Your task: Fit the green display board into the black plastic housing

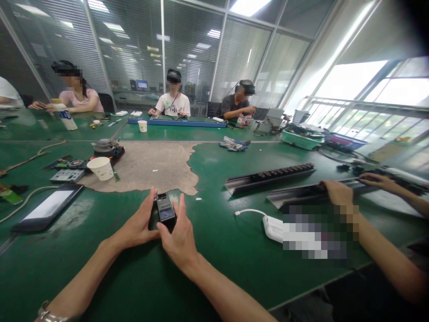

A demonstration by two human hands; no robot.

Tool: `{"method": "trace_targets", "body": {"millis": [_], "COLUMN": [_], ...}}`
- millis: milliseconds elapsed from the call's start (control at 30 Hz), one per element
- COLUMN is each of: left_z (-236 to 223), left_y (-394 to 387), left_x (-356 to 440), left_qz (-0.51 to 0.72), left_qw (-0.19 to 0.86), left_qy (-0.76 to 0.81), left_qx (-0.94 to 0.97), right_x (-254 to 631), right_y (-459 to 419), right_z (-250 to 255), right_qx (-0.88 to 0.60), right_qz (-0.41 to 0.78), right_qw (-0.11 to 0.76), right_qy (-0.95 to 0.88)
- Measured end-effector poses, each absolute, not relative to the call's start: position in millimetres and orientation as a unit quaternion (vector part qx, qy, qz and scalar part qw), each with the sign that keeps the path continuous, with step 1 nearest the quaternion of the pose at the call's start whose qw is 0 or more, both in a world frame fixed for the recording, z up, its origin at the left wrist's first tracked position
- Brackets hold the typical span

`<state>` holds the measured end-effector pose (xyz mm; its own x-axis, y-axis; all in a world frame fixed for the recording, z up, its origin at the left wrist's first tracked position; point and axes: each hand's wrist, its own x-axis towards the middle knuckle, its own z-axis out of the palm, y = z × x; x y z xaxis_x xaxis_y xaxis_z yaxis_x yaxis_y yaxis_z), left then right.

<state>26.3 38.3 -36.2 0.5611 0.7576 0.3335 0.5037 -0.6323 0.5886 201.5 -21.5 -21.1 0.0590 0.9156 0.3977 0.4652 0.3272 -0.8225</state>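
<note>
A small dark electronic device (165, 208) with a grey panel and a little screen sits on the green table (217, 241) just in front of me. My left hand (139, 223) cups its left side, thumb and fingers curled against it. My right hand (179, 232) presses against its right side and near end, fingers close together. Both hands grip the device between them.
A tablet (48, 208) lies at left, a white paper cup (101, 168) and circuit parts (72, 164) behind it. A worn bare patch (150, 167) lies ahead. A co-worker's hands (338, 192) handle long black power strips (271, 176) at right, near a white adapter (272, 226). Three people sit across the table.
</note>
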Motion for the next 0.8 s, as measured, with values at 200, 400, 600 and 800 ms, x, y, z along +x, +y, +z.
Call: {"method": "trace_targets", "body": {"millis": [200, 400, 600, 800], "left_z": [-38, -35, -37, -37], "left_y": [39, 38, 37, 37], "left_x": [25, 27, 27, 27], "left_qz": [0.289, 0.288, 0.290, 0.302], "left_qw": [0.212, 0.210, 0.226, 0.241], "left_qy": [0.363, 0.360, 0.379, 0.369], "left_qx": [0.860, 0.862, 0.849, 0.845], "right_x": [203, 200, 198, 211], "right_y": [-20, -18, -19, -14], "right_z": [-30, -31, -20, 0], "right_qx": [-0.544, -0.516, -0.494, -0.476], "right_qz": [0.252, 0.265, 0.294, 0.262], "right_qw": [0.480, 0.497, 0.529, 0.588], "right_qy": [-0.640, -0.645, -0.625, -0.599]}}
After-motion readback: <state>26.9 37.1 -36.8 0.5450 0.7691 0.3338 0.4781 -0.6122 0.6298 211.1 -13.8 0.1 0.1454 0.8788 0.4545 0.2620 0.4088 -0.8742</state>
